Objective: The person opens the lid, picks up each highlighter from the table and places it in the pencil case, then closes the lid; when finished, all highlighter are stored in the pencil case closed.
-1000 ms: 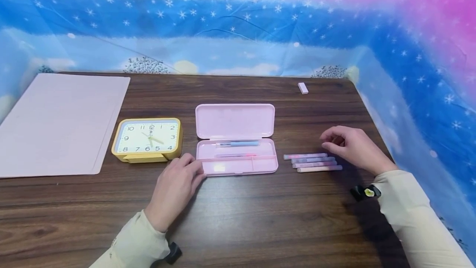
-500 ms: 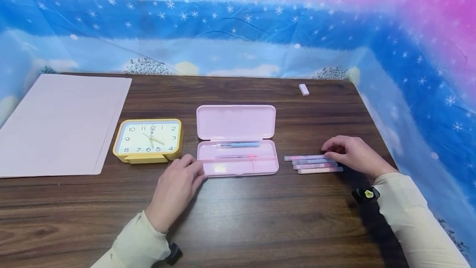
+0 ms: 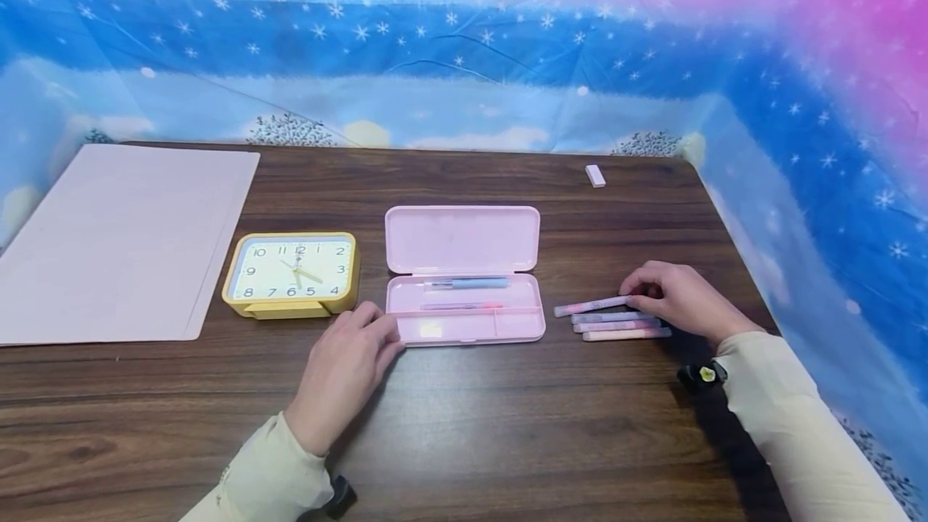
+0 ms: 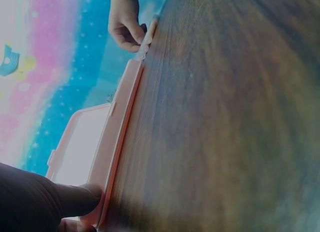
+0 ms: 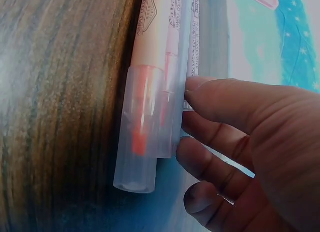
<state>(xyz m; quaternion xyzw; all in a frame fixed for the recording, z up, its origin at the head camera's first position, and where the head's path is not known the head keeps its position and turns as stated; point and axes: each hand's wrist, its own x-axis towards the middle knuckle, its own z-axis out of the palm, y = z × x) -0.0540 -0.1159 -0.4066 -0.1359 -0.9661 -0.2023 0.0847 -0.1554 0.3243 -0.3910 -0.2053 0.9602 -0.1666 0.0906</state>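
Observation:
An open pink pencil case (image 3: 462, 240) lies mid-table, its lid folded back. Inside its rear compartment are a blue pen (image 3: 480, 283) and a thin pink-ended pen (image 3: 467, 306). My left hand (image 3: 346, 369) holds the case's front left corner; the left wrist view shows the thumb (image 4: 82, 199) against its front wall. To the right of the case, my right hand (image 3: 685, 304) pinches the right end of a pale purple highlighter (image 3: 590, 307), which is angled away from the others. Three more capped highlighters lie side by side in front of it, the nearest a peach one (image 5: 150, 36).
A yellow clock (image 3: 290, 272) stands left of the case, close to my left hand. Farther left lies a large pale pink folder (image 3: 123, 248). A small white eraser (image 3: 595, 176) sits near the table's back right. Patterned cloth (image 3: 449, 47) hangs behind the table.
My right hand has come down onto the rear highlighter and pinched it; that highlighter's right end has swung up and away from the row. The left hand stays on the case corner.

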